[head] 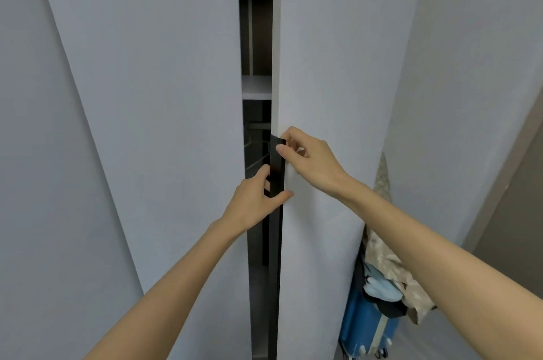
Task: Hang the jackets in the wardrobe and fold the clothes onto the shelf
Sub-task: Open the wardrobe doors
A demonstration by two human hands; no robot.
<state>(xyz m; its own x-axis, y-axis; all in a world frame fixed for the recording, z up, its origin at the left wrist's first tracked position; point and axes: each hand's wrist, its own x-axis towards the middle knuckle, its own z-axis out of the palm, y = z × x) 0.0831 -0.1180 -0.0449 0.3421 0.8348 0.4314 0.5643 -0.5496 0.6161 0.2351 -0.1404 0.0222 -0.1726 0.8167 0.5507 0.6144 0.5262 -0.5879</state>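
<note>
2 hands on 1 door edge; by my reading the task has barely begun. Wardrobe (260,36) is open only a slit, a dark gap between left door (161,95) and right door (329,65). No garment shows hung or folded. Through the gap: bare white shelf (256,86) at 12 o'clock of the hands, and below it a rail (258,125) and thin wire hangers (255,154) just behind the fingers. The slit is too narrow to judge the rest.

Left hand (252,198) grips the black handle strip (276,171) on the right door's edge, thumb across the front, fingers curled into the gap. Right hand (308,160) pinches the strip's top end, at 1 o'clock of the left hand.

Clothes heap (390,268), pale patterned, light blue and dark pieces, sits on a blue suitcase (361,327) at 5 o'clock of the hands, well apart, past the right door's far edge. Cannot tell which pieces are jackets.

Left to do, as I judge: open the door, fetch the heap, hang, fold. All of it.
</note>
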